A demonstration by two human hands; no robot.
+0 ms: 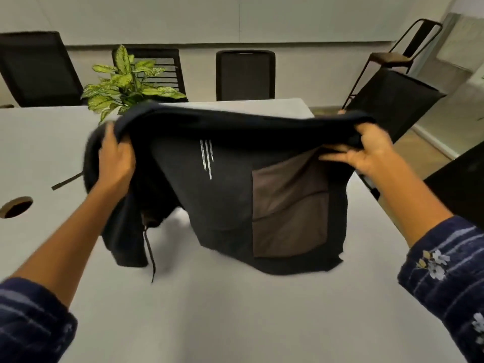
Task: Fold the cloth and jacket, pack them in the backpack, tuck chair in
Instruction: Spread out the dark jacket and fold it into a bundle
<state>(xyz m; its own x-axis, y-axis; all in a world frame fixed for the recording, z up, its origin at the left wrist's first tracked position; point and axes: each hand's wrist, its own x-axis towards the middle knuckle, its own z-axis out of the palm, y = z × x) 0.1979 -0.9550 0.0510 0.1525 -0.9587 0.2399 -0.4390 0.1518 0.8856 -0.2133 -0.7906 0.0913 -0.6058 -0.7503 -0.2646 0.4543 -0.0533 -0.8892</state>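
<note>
A dark jacket (225, 189) with white stripes on the chest and a brown inner pocket hangs above the white table (222, 310), doubled over along its top. My left hand (115, 161) grips its left end, where a sleeve and a drawcord dangle down. My right hand (366, 150) pinches the right end of the fold, thumb on top. The jacket's lower hem touches the tabletop. A black chair (392, 100) stands at the table's right corner, angled away. No backpack or other cloth is in view.
A leafy potted plant (125, 82) stands on the table behind the jacket. A round cable hole (17, 206) is at the left. Black office chairs (245, 74) line the far side. A tall metal stool (392, 58) is at the back right.
</note>
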